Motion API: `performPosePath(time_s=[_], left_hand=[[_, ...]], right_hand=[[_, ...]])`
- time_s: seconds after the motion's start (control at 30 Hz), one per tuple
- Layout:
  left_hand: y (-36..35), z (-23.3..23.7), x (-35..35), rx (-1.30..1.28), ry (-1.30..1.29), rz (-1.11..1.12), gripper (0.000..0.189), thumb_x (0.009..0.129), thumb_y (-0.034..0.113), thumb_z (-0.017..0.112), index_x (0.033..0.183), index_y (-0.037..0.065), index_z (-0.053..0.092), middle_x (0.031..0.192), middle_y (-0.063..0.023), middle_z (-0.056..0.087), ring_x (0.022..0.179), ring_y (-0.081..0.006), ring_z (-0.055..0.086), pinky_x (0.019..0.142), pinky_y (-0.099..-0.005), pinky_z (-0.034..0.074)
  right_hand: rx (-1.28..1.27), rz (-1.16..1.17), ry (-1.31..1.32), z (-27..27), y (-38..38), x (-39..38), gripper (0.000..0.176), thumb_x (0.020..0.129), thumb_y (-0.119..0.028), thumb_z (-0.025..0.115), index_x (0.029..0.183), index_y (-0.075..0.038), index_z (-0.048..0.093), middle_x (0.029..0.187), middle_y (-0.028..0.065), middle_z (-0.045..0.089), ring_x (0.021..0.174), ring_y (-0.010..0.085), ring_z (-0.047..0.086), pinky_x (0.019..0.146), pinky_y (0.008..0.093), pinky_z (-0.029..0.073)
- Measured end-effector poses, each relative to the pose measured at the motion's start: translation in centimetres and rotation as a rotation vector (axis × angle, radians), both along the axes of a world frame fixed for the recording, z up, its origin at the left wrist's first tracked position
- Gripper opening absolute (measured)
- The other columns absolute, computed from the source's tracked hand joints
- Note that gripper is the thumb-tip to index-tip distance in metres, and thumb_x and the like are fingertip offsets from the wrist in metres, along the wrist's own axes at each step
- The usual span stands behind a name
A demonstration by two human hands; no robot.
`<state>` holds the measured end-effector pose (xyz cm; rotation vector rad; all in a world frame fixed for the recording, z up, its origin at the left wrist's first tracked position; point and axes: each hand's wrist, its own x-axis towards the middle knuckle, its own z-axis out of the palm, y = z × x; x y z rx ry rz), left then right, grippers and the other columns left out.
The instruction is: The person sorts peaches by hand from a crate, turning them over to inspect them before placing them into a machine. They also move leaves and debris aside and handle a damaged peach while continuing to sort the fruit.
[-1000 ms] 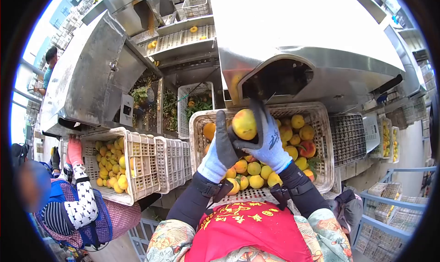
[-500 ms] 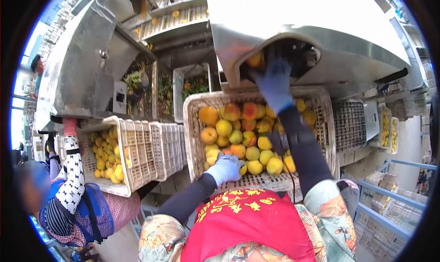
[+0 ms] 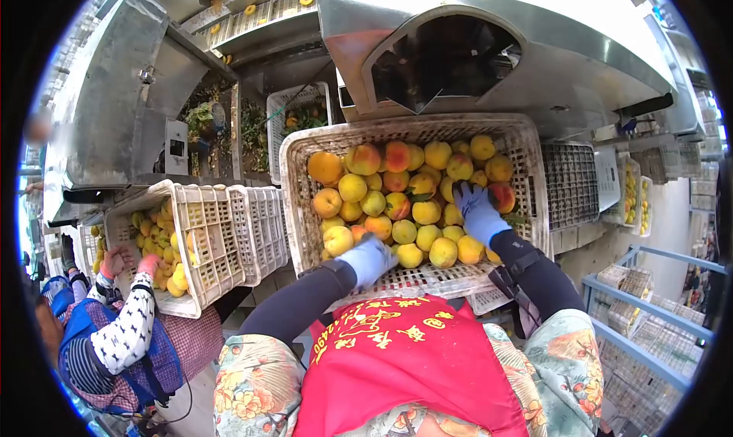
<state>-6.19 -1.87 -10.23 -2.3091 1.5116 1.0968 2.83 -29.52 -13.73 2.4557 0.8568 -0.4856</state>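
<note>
Head view: crate point(image 3: 412, 124) long axis left-to-right; right hand point(image 3: 475, 208) fingers spread on peaches point(image 3: 405, 231), left hand point(image 3: 369, 257) fingers unclear.

two gloved hands: left hand point(image 3: 369, 257), right hand point(image 3: 475, 208). one big crate point(image 3: 527, 143), close to thirty peaches point(image 3: 405, 231). one co-worker point(image 3: 114, 338). one smaller peach crate point(image 3: 202, 238). one steel chute opening point(image 3: 447, 59).

The peaches point(image 3: 405, 208) are round, yellow to orange, several flushed red, and lie heaped loosely in a pale slatted plastic crate point(image 3: 416, 125), filling it nearly from wall to wall. A yellow peach point(image 3: 338, 240) at the near left touches the gloved left hand point(image 3: 369, 257). A red peach point(image 3: 502, 197) at the right lies just beside the gloved right hand point(image 3: 477, 214).
</note>
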Motion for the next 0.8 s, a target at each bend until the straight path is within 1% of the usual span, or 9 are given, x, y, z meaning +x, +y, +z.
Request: performPosePath(time_s=[0.07,0.1,0.13,0.2,0.33,0.5,0.6,0.73,0.8], left_hand=[[0.5,2.5,2.0,-0.239,0.194,0.65,0.057,0.069,0.028,0.072,0.121,0.011,0.055,0.103,-0.0157,0.065,0.093,-0.0322,0.065,0.08,-0.0405,0.049],[1.1,2.4,2.4,-0.534,0.297,1.014,0.074,0.063,0.035,0.077,0.124,0.002,0.052,0.11,-0.0176,0.064,0.1,-0.0319,0.064,0.087,-0.0405,0.049],[1.4,2.9,3.1,-0.743,0.644,1.313,0.07,0.068,0.033,0.077,0.125,0.002,0.051,0.114,-0.0153,0.064,0.103,-0.031,0.063,0.094,-0.0421,0.048],[0.9,2.1,3.1,-1.397,1.545,1.723,0.057,0.076,0.026,0.074,0.124,0.003,0.053,0.119,-0.0143,0.061,0.108,-0.0283,0.062,0.098,-0.0469,0.047],[-0.1,4.5,4.1,-1.914,2.027,1.481,0.078,0.077,0.044,0.072,0.138,0.005,0.042,0.138,-0.0164,0.047,0.129,-0.0373,0.045,0.107,-0.0677,0.028],[2.6,6.0,6.2,-1.992,1.554,1.31,0.094,0.067,0.046,0.077,0.137,-0.005,0.038,0.143,-0.0205,0.041,0.13,-0.0311,0.044,0.114,-0.0422,0.031],[4.4,6.6,6.6,-1.907,1.274,1.26,0.09,0.069,0.041,0.074,0.137,-0.006,0.037,0.143,-0.0209,0.041,0.131,-0.0294,0.043,0.112,-0.039,0.032],[2.8,9.2,7.4,-2.082,1.272,1.346,0.082,0.067,0.03,0.076,0.134,-0.005,0.042,0.132,-0.0175,0.052,0.116,-0.0277,0.056,0.103,-0.0389,0.043],[2.2,10.1,7.5,-2.26,1.537,1.375,0.077,0.069,0.025,0.076,0.133,-0.003,0.043,0.13,-0.0169,0.053,0.116,-0.0282,0.056,0.105,-0.0393,0.041]], right_hand=[[0.116,-0.074,0.162,3.2,0.3,0.5,0.084,0.071,-0.035,0.075,0.141,-0.004,0.04,0.141,0.0175,0.043,0.117,0.0364,0.05,0.094,0.0418,0.044],[0.595,-0.191,0.191,3.9,0.2,0.7,0.082,0.069,-0.029,0.077,0.139,-0.004,0.042,0.139,0.0165,0.047,0.121,0.0346,0.049,0.096,0.0409,0.043],[1.075,-0.3,0.219,4.9,0.2,0.8,0.081,0.066,-0.023,0.079,0.137,-0.004,0.045,0.136,0.0154,0.05,0.124,0.0328,0.049,0.099,0.0401,0.042],[1.252,-0.347,0.208,8.8,2.2,0.5,0.087,0.06,-0.017,0.084,0.137,-0.005,0.045,0.134,0.0144,0.053,0.129,0.0278,0.047,0.106,0.0367,0.038],[1.635,-0.444,0.368,13.2,6.4,-0.1,0.093,0.061,-0.016,0.086,0.141,-0.003,0.041,0.142,0.0144,0.046,0.136,0.0266,0.039,0.111,0.0358,0.031],[1.633,-0.314,0.209,15.3,9.0,-0.6,0.094,0.064,-0.023,0.085,0.142,-0.001,0.037,0.142,0.0196,0.044,0.133,0.0353,0.041,0.109,0.0405,0.034],[1.554,-0.444,0.121,16.9,11.1,-0.6,0.092,0.064,-0.024,0.084,0.141,-0.001,0.038,0.138,0.0216,0.046,0.127,0.0388,0.046,0.105,0.0409,0.039],[1.581,-0.37,0.003,16.1,12.0,1.1,0.091,0.064,-0.024,0.084,0.14,-0.001,0.039,0.134,0.0212,0.049,0.122,0.0378,0.05,0.1,0.04,0.043],[1.659,-0.347,-0.011,16.4,12.1,2.9,0.092,0.064,-0.024,0.084,0.14,-0.002,0.039,0.133,0.0203,0.051,0.12,0.0374,0.051,0.099,0.0402,0.044]])
